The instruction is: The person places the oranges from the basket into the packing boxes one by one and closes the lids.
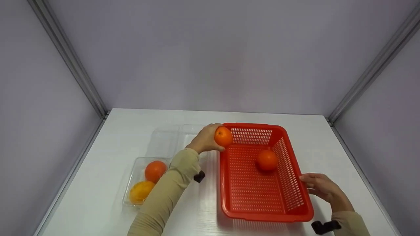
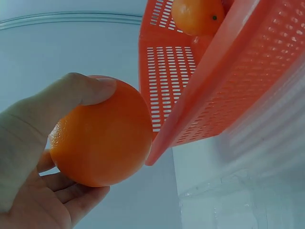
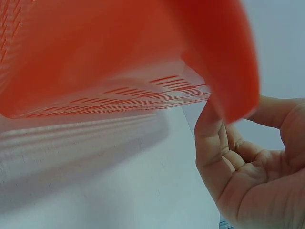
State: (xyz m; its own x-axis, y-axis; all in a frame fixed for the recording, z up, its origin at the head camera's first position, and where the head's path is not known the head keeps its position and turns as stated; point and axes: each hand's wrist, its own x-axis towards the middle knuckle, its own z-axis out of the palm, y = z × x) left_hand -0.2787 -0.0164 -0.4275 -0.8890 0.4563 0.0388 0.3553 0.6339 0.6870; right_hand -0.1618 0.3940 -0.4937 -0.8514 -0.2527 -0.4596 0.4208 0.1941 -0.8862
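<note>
A white surface (image 1: 137, 131) boxed in by pale grey walls carries everything here, and the red slotted basket (image 1: 288, 193) is the landmark. Left of the basket lies an opened clear plastic clamshell tray (image 1: 131, 183), its lid folded away behind it, with two oranges (image 1: 155, 170) left inside. One loose orange (image 1: 266, 160) sits on the basket floor toward its far right side. At the basket's far left corner the left hand (image 1: 205, 139) has its fingers (image 2: 71, 93) and thumb wrapped round another orange (image 1: 223, 136), held right at the rim and not yet clearly over the inside. At the basket's near right edge the right hand (image 1: 323, 188) rests with fingers relaxed and straight-ish against the rim, steadying it, not clamped on it. The likely slip, to my eye: let go too soon, and the fruit strikes the rim and rolls off across the surface. The right wrist view is mostly blurred red plastic, so exact contact there is hard to read, and the sleeve hides part of the tray.
</note>
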